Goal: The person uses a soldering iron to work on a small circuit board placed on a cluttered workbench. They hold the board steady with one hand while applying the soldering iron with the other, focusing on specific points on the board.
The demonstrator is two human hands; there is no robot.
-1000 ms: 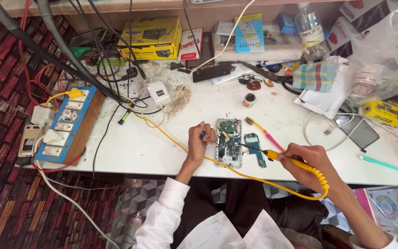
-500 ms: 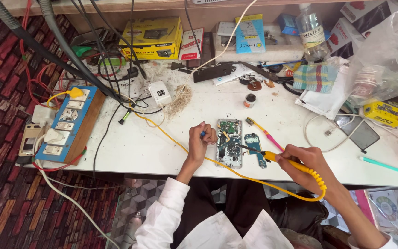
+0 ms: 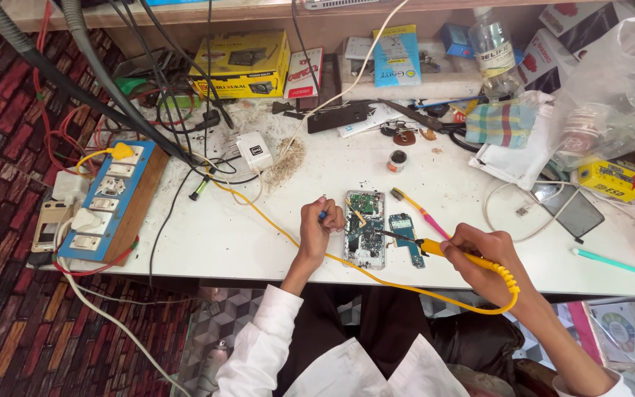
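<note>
An opened phone (image 3: 364,229) with its circuit board bare lies on the white table (image 3: 244,235), and a small separate green board (image 3: 405,237) lies just right of it. My right hand (image 3: 485,259) grips a yellow soldering iron (image 3: 442,250) whose dark tip reaches left onto the phone's board. Its yellow cord (image 3: 288,229) loops under my wrist and runs left across the table. My left hand (image 3: 319,224) rests just left of the phone, closed on a small blue-handled tool (image 3: 323,215).
A blue power strip (image 3: 104,202) with plugs sits at the table's left edge. Yellow boxes (image 3: 240,62), a water bottle (image 3: 494,51), a plastic bag (image 3: 615,88), a checked cloth (image 3: 505,123), a pink-yellow brush (image 3: 419,212) and a dark phone (image 3: 578,213) crowd the back and right.
</note>
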